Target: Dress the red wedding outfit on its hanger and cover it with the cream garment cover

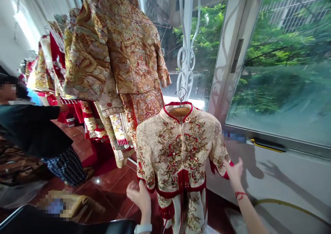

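Note:
A cream jacket [198,142] with gold and red embroidery, red piping and a red tassel at the front hangs upright on a hanger [181,110] before me. Below its hem shows a matching embroidered skirt [196,211]. My left hand [140,196] is beside the cuff of the jacket's left-hand sleeve, thumb up and fingers loosely bent, with nothing visible in it. At the other sleeve, my right hand [234,173] has its thumb against the red-edged cuff and its fingers apart. Whether it presses the cloth is hard to make out.
Gold brocade jackets [134,51] hang close behind, left of the jacket. More red and gold garments [46,68] line the rack further back. A person in dark clothes [31,127] bends at the left. A window [279,75] and white wall stand at right; a yellow hose [287,203] curves below.

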A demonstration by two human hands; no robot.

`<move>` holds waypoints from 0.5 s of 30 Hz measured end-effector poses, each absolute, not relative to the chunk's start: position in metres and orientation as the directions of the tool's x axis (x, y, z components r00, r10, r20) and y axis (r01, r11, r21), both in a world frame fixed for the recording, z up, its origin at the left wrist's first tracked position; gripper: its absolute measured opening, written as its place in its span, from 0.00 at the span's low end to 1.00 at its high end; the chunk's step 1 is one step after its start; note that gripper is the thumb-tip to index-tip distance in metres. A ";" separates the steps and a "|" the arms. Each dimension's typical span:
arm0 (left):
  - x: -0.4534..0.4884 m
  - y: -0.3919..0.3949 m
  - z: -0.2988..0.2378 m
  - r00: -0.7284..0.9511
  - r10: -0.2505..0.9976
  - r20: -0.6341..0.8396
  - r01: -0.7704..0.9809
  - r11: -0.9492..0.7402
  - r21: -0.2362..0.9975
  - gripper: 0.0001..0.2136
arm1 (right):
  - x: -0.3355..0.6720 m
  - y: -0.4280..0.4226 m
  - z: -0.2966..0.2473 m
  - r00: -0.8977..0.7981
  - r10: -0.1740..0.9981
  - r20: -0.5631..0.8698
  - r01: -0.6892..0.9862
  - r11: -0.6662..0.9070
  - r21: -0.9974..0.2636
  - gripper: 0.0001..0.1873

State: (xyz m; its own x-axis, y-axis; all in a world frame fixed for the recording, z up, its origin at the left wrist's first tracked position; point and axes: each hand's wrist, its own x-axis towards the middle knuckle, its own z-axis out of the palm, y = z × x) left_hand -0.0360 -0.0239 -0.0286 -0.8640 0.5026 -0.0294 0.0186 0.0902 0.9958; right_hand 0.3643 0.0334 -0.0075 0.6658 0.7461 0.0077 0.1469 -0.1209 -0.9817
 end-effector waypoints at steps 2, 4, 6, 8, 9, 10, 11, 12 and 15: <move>-0.042 -0.003 0.023 -0.746 0.536 0.394 0.404 -0.105 0.909 0.29 | 0.375 0.063 0.056 0.667 0.686 0.292 0.343 0.065 -0.937 0.43; -0.036 0.020 0.070 -0.399 0.516 0.758 0.766 -0.267 0.585 0.36 | 0.369 0.092 0.115 0.419 0.680 0.602 0.568 0.321 -0.758 0.37; -0.019 0.041 0.102 -0.101 0.473 0.875 0.907 -0.317 0.276 0.36 | 0.348 0.116 0.156 0.246 0.597 0.763 0.711 0.424 -0.561 0.32; 0.005 0.058 0.118 0.129 0.515 0.847 0.942 -0.332 0.058 0.31 | 0.320 0.134 0.175 0.229 0.502 0.834 0.781 0.418 -0.465 0.28; 0.017 0.066 0.121 0.223 0.560 0.798 0.939 -0.343 -0.021 0.28 | 0.306 0.141 0.177 0.200 0.496 0.845 0.812 0.399 -0.426 0.28; 0.029 0.074 0.122 0.295 0.608 0.737 0.932 -0.354 -0.081 0.27 | 0.294 0.147 0.177 0.173 0.504 0.846 0.838 0.376 -0.395 0.28; 0.039 0.080 0.122 0.338 0.649 0.681 0.927 -0.357 -0.119 0.26 | 0.283 0.150 0.174 0.146 0.525 0.839 0.860 0.352 -0.370 0.28; 0.047 0.085 0.121 0.350 0.680 0.644 0.928 -0.346 -0.138 0.26 | 0.276 0.152 0.169 0.130 0.545 0.828 0.877 0.327 -0.353 0.29; 0.061 0.083 0.108 0.271 0.709 0.651 0.960 -0.252 -0.125 0.28 | 0.264 0.138 0.141 0.131 0.557 0.820 0.898 0.285 -0.336 0.32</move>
